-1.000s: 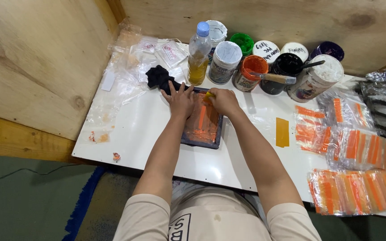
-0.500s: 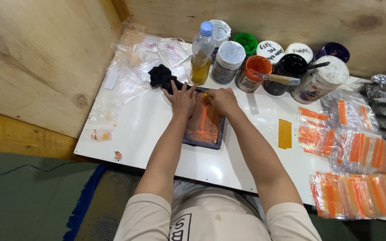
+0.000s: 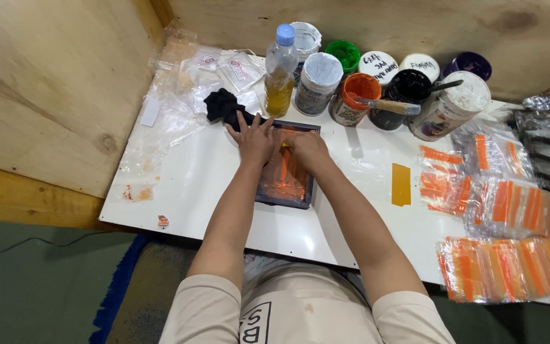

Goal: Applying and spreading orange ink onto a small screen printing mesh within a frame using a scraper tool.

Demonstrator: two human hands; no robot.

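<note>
Grip: left hand (image 3: 254, 139) flat, fingers spread, right hand (image 3: 307, 146) closed round a small orange squeegee (image 3: 284, 164) | both on dark-framed orange-inked printing screen (image 3: 286, 171), counter (image 3: 224, 197) centre, below orange paint jar (image 3: 354, 99) | I'd press evenly, frame pinned.

- White flat tabletop (image 3: 211, 191), set against plywood walls.
- Dark-framed printing screen smeared orange (image 3: 286, 178) at centre.
- Behind the screen: clear plastic bottle of yellow liquid (image 3: 279, 73), row of paint tubs (image 3: 383, 86).
- Left of it: crumpled black rag (image 3: 222, 107).
- Right of it: yellow rectangular strip (image 3: 401, 185), clear packets of orange pieces (image 3: 510, 204).
</note>
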